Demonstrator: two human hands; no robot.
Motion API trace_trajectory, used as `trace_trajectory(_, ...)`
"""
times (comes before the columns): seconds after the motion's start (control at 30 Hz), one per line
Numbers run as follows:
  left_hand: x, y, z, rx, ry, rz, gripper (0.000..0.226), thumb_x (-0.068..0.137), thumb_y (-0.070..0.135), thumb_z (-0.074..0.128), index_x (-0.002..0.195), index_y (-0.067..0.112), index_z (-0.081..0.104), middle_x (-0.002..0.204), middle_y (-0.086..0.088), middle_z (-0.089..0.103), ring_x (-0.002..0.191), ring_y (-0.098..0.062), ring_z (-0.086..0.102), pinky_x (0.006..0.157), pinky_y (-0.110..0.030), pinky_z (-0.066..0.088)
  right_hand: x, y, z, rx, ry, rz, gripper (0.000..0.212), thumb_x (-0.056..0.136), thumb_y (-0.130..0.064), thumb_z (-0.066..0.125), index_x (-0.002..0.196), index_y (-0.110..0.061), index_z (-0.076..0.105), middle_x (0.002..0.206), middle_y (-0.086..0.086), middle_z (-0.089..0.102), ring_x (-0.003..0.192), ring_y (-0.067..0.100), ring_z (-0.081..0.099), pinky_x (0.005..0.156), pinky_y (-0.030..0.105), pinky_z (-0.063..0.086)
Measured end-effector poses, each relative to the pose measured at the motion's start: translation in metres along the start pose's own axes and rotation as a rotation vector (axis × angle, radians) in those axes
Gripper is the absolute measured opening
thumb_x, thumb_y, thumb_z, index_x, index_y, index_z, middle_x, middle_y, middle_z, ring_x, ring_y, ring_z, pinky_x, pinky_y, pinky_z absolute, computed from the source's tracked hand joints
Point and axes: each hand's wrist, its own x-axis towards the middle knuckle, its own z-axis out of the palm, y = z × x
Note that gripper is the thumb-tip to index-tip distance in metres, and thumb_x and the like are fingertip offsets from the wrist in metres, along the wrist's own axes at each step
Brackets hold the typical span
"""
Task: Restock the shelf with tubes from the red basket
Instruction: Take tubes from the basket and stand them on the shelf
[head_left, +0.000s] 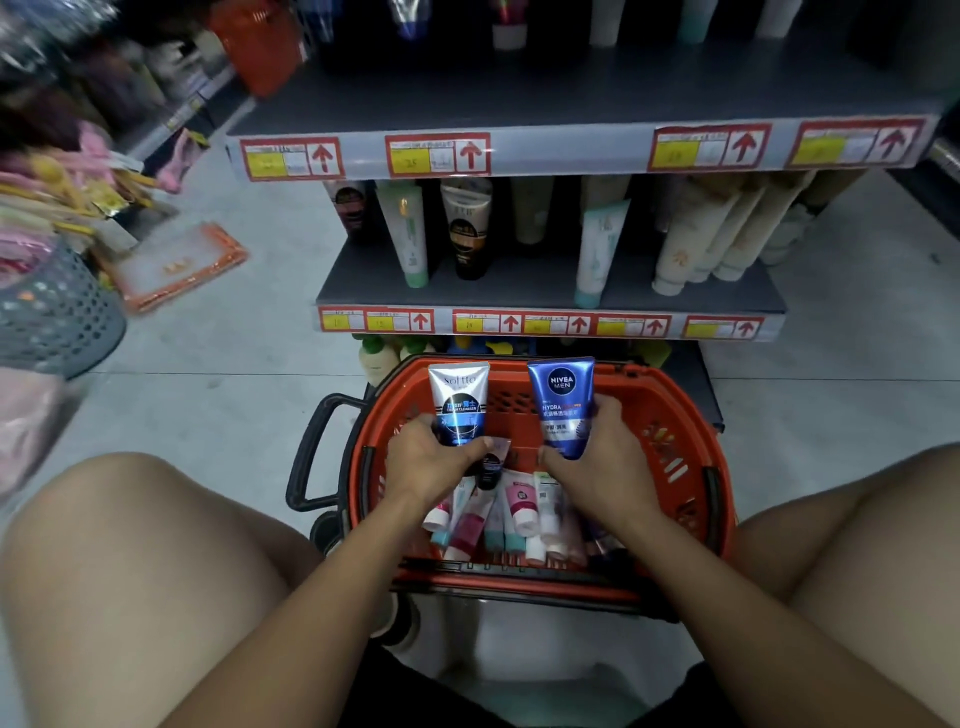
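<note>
Squatting at the shelf (550, 291), a person has both hands over the red basket (670, 415), each with a tube lifted up. Left hand (431, 457) grips a silver tube (458, 402), fingers curled round its lower end, cap hidden in the palm; a small dark tube (489, 467) lies just under the thumb, can't tell if it's held too. Right hand (597, 452) grips a blue tube (563, 405) the same way, crimped end up. Both tubes are above the basket, not yet at the shelf. Progress: looks partway at most. The middle shelf holds several standing tubes, pale green, black-gold and cream ones, with open gaps between them, mostly around the centre; the top shelf front is largely bare, its stock sitting further back. Price tags (439, 155) with red arrows run along both shelf edges. Still left in the basket: a pile of tubes (519, 512) at the near end, pink, white and teal-capped, lying flat and overlapping; the far end of the basket looks bare. So plenty left to move, likely many more trips. A grey basket (52, 312) sits on the floor to the left, holding pink goods, blurred. Next move probably calls for carrying both tubes up to a gap and standing them cap down like the others.
</note>
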Motion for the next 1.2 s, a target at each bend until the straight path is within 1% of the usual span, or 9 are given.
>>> trace_trajectory(0.17,0.001,0.003,-0.001,-0.038,0.031,0.022,0.044,0.070,0.052,0.090,0.099,0.025,0.071,0.084,0.009,0.074,0.077,-0.009,0.070,0.073,-0.037,0.062,0.002,0.001,-0.001,-0.006,0.007,0.008,0.072,0.076,-0.037,0.084,0.131,-0.025,0.039,0.113,-0.006,0.064,0.089,0.014,0.063,0.067,0.029,0.050)
trace_trajectory(0.27,0.001,0.006,0.000,-0.043,0.042,0.037,0.044,0.071,0.051,0.090,0.100,0.025,0.072,0.084,0.010,0.073,0.078,-0.007,0.070,0.071,-0.034,0.061,0.003,0.004,0.001,-0.003,0.009,0.017,0.075,0.075,-0.038,0.085,0.132,-0.027,0.037,0.113,-0.006,0.065,0.093,0.014,0.066,0.073,0.034,0.057)
trace_trajectory(0.4,0.001,0.013,0.005,-0.049,0.028,0.058,0.040,0.073,0.047,0.090,0.098,0.023,0.071,0.083,0.011,0.072,0.077,-0.006,0.068,0.069,-0.031,0.059,0.006,0.005,0.005,0.025,0.000,0.021,0.075,0.075,-0.039,0.085,0.132,-0.028,0.037,0.111,-0.008,0.064,0.092,0.012,0.066,0.070,0.028,0.055)
trace_trajectory(0.57,0.005,0.022,0.007,-0.065,0.025,0.082,0.040,0.073,0.046,0.091,0.101,0.024,0.070,0.084,0.014,0.071,0.077,0.001,0.066,0.065,-0.022,0.054,0.008,0.006,0.005,0.036,0.004,0.012,0.075,0.076,-0.039,0.086,0.133,-0.026,0.039,0.113,-0.009,0.064,0.095,0.012,0.065,0.073,0.028,0.055)
trace_trajectory(0.67,0.008,0.027,0.005,-0.085,0.039,0.104,0.043,0.073,0.047,0.090,0.104,0.023,0.072,0.087,0.013,0.073,0.079,0.000,0.068,0.068,-0.023,0.056,0.010,0.002,0.004,0.056,0.009,0.004,0.075,0.076,-0.036,0.086,0.134,-0.025,0.039,0.112,-0.009,0.063,0.095,0.011,0.065,0.073,0.026,0.054)
trace_trajectory(0.87,0.008,0.045,-0.008,-0.155,0.067,0.124,0.043,0.073,0.047,0.089,0.107,0.026,0.071,0.091,0.013,0.074,0.082,-0.002,0.070,0.075,-0.031,0.061,0.012,-0.018,0.000,0.143,0.019,-0.008,0.071,0.077,-0.035,0.086,0.129,-0.034,0.037,0.099,-0.023,0.054,0.089,0.000,0.060,0.067,0.012,0.046)
trace_trajectory(1.0,0.006,0.066,-0.024,-0.241,0.114,0.144,0.039,0.074,0.043,0.090,0.104,0.029,0.069,0.090,0.014,0.074,0.079,0.004,0.069,0.070,-0.021,0.058,0.011,-0.041,-0.005,0.223,0.060,-0.067,0.077,0.077,-0.037,0.087,0.135,-0.038,0.036,0.104,-0.029,0.056,0.093,-0.012,0.060,0.073,0.010,0.047)
trace_trajectory(1.13,0.005,0.084,-0.045,-0.375,0.193,0.157,0.055,0.069,0.043,0.093,0.113,0.032,0.061,0.094,0.015,0.072,0.083,0.004,0.068,0.072,-0.020,0.056,0.010,-0.063,-0.008,0.321,0.086,-0.106,0.079,0.075,-0.035,0.089,0.132,-0.044,0.035,0.106,-0.032,0.057,0.098,-0.024,0.056,0.076,0.011,0.048)
trace_trajectory(1.2,0.008,0.092,-0.058,-0.438,0.219,0.155,0.060,0.067,0.042,0.094,0.114,0.032,0.058,0.095,0.013,0.072,0.080,0.003,0.067,0.068,-0.017,0.053,0.013,-0.074,-0.009,0.369,0.099,-0.123,0.078,0.074,-0.034,0.090,0.132,-0.043,0.038,0.107,-0.029,0.062,0.098,-0.019,0.059,0.080,0.016,0.052)
